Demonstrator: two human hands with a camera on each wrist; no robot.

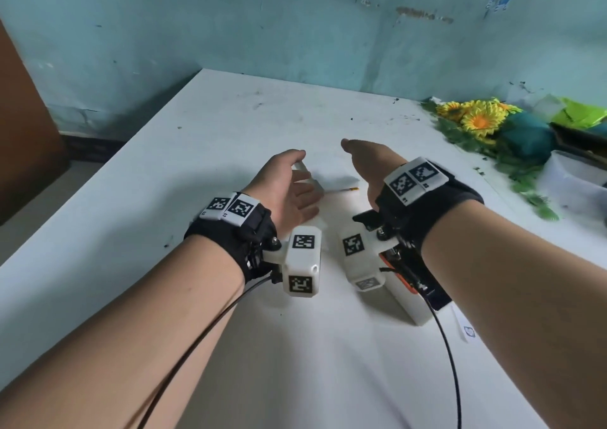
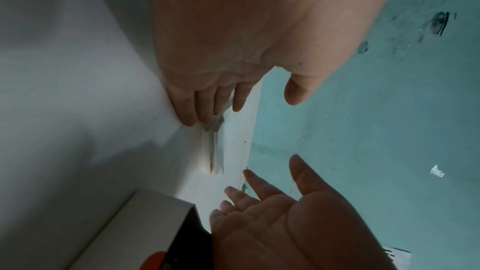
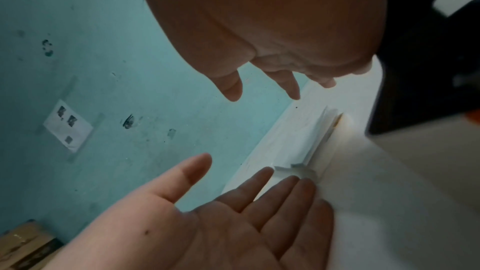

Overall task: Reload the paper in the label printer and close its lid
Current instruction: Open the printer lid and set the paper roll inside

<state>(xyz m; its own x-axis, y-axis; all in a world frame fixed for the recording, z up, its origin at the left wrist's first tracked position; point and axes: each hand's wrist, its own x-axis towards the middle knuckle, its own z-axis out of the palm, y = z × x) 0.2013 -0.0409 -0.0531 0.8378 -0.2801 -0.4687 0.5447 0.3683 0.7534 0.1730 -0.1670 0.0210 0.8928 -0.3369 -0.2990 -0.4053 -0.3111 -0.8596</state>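
Note:
The label printer (image 1: 414,307), a white box with black and orange parts, sits on the white table (image 1: 164,172) under my right wrist, which hides most of it, so its lid cannot be judged. Its white body (image 2: 135,231) and black side (image 3: 415,89) show in the wrist views. A long pale creased paper strip (image 1: 341,191) lies on the table between my hands. My left hand (image 1: 305,179) is open, palm inward, with its fingertips (image 2: 205,116) at one end of the strip (image 2: 215,151). My right hand (image 1: 361,166) is open and empty, just right of the strip (image 3: 319,137).
A small white label (image 1: 463,327) lies by the printer's near right corner. Artificial sunflowers (image 1: 473,116), a clear plastic box (image 1: 571,179) and green bags crowd the table's right side. The teal wall stands behind, and a brown panel (image 1: 26,126) stands left.

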